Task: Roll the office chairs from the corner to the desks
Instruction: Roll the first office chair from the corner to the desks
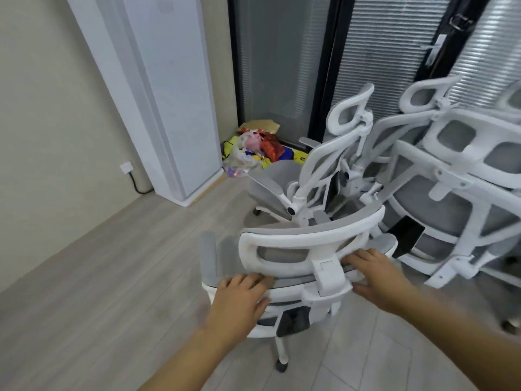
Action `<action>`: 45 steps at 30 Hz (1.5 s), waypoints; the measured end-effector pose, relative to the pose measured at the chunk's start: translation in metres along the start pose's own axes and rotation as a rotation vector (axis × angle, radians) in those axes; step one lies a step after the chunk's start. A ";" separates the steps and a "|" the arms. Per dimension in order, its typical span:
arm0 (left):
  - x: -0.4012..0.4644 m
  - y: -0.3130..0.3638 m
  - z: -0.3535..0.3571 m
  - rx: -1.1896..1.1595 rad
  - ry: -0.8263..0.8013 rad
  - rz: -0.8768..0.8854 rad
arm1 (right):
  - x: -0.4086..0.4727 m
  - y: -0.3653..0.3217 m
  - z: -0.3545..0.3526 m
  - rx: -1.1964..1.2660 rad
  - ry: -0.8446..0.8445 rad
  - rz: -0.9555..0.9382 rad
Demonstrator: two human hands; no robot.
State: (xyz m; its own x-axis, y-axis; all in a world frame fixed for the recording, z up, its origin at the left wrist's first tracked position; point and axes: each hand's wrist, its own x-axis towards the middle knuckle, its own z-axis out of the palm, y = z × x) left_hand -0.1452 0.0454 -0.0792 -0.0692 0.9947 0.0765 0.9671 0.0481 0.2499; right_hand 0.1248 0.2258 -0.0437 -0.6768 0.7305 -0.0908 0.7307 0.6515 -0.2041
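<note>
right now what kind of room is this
Probably an office corner used for storage. White-framed grey mesh office chairs are bunched against a black-framed glass partition with blinds, and a tall white floor-standing air conditioner stands by the wall.

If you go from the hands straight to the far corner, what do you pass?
left hand and right hand → nearest office chair that they touch → second office chair → pile of colourful bags on the floor → glass partition
</note>
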 end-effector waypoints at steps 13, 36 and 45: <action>0.001 0.017 -0.024 -0.060 -0.152 -0.128 | -0.023 -0.034 0.000 -0.050 -0.104 0.243; -0.104 0.150 -0.008 0.067 -0.237 -0.218 | -0.227 -0.016 0.028 0.121 0.081 0.240; -0.133 0.193 0.002 0.125 -0.198 -0.034 | -0.295 -0.008 0.033 0.098 0.061 0.392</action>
State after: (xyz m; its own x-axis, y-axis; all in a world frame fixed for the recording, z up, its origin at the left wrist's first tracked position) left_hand 0.0512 -0.0770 -0.0432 -0.0647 0.9902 -0.1239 0.9887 0.0805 0.1267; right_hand 0.3157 -0.0015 -0.0477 -0.3399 0.9324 -0.1233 0.9183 0.3008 -0.2573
